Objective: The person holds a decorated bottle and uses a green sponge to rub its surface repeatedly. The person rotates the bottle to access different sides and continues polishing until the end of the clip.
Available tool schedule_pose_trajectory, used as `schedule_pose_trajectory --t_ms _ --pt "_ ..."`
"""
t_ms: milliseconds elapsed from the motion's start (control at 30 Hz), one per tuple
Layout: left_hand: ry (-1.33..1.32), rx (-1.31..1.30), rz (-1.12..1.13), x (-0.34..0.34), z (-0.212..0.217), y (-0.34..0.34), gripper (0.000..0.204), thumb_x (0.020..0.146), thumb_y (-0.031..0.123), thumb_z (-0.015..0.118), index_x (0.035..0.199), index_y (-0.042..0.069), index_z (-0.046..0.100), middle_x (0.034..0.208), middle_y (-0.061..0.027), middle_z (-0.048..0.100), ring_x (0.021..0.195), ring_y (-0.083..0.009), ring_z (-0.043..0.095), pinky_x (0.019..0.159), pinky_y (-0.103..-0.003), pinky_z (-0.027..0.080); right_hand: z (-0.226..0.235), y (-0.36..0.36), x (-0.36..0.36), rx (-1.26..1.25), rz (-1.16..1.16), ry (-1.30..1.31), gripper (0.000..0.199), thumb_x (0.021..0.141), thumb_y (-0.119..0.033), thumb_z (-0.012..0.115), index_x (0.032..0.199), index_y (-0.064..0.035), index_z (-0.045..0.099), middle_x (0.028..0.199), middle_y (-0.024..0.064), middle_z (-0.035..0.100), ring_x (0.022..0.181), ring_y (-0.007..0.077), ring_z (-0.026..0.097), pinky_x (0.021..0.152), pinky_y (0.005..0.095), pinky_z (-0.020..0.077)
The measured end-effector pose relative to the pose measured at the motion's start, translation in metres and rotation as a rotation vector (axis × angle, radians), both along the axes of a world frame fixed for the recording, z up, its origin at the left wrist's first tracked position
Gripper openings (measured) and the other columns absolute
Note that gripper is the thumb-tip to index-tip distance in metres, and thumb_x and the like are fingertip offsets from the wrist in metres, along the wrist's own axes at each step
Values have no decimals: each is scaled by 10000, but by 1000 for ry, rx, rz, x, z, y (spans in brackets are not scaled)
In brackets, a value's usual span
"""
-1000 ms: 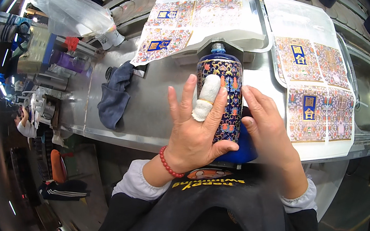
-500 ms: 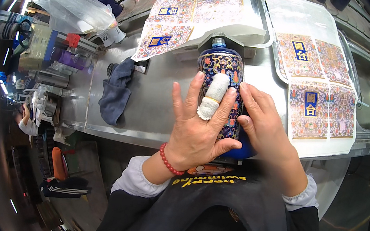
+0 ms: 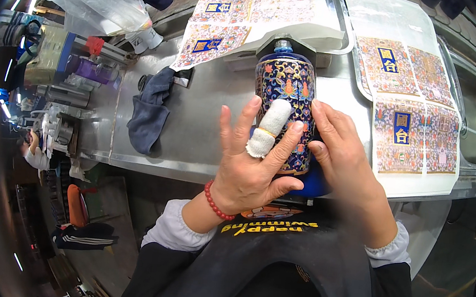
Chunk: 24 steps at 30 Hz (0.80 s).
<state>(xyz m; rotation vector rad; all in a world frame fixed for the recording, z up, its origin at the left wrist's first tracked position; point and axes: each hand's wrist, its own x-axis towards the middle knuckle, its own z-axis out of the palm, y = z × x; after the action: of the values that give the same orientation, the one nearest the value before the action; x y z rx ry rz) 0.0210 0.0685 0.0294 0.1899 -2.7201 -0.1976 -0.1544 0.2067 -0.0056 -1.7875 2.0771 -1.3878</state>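
Both hands (image 3: 259,169) (image 3: 343,161) pressing, seemingly, patterned bottle (image 3: 287,89)

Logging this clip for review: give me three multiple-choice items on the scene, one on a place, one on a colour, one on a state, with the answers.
1. Where does the dark cloth lie?
A. left of the bottle on the metal table
B. on the patterned sheets
C. in the sink

2. What colour is the bead bracelet on the left wrist?
A. green
B. red
C. white

3. How is the blue patterned bottle held?
A. standing alone, untouched
B. lying with both hands on it
C. lifted by its neck in one hand

Answers: 1 A, the cloth rests on bare metal left of the bottle. 2 B, the beads are red. 3 B, the left hand and right hand both lie against its body.
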Motion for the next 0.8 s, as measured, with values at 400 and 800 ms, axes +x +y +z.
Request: schedule_pose_trajectory --t_ms 400,800 --pt "17 4 -62 9 -9 3 756 1001 685 414 1430 96 617 1493 -146 556 1476 -413 340 1227 -645 51 -1 1 1 -9 -11 -1 572 962 -134 664 1481 25 483 1378 226 569 1204 422 555 1029 470 464" --pt "105 34 -93 14 -7 -5 629 1016 598 499 1306 81 710 1349 -202 655 1443 -399 404 1259 -557 74 3 7 -1 -134 -132 -194 513 911 19 672 1406 19 537 1253 224 652 1108 374 656 947 424 533"
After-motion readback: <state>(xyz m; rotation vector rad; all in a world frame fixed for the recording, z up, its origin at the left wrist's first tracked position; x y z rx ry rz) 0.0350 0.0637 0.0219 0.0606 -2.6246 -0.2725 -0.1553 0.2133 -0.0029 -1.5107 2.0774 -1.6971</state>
